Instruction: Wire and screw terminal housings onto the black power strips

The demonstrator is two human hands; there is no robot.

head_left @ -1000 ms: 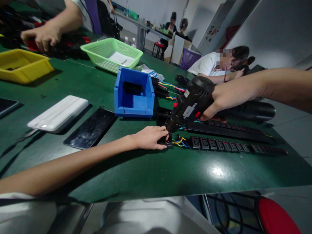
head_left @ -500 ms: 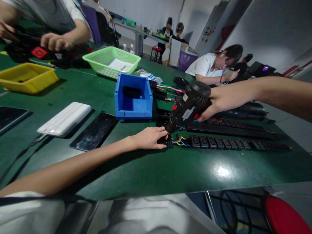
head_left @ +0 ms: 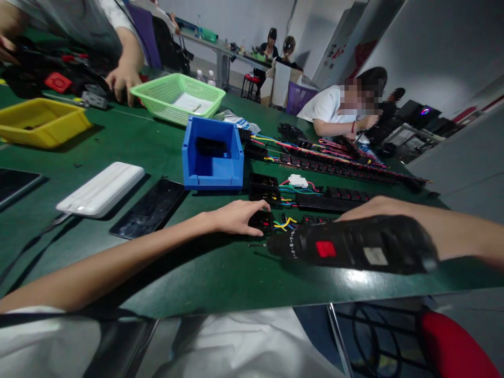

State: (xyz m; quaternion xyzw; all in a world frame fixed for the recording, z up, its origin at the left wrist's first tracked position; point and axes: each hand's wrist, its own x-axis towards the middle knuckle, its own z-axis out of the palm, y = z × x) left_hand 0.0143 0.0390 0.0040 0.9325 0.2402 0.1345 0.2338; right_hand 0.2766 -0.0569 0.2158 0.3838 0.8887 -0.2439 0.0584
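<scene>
My right hand [head_left: 378,209] grips a black cordless drill [head_left: 350,244] with a red button. The drill lies sideways low over the near part of the table, its thin bit pointing left and apart from the work. My left hand [head_left: 236,218] has thumb and fingers round a small black end box [head_left: 266,222] on the table. Yellow and blue wires [head_left: 287,223] run from this box toward a black power strip [head_left: 315,220], mostly hidden behind the drill. Just beyond are more open black end boxes [head_left: 264,185] with coloured wires, and a white connector [head_left: 298,181].
A blue bin [head_left: 214,181] with a black item inside stands behind my left hand. Farther left are a black phone [head_left: 149,210], a white power bank [head_left: 101,189], a yellow tray [head_left: 47,131] and a green basket [head_left: 177,100]. Co-workers sit across the table; a red stool [head_left: 457,341] stands lower right.
My right hand has lifted the drill off the end box and swung it toward me, from upright to lying sideways. My left hand stays at the box, its fingers wider apart.
</scene>
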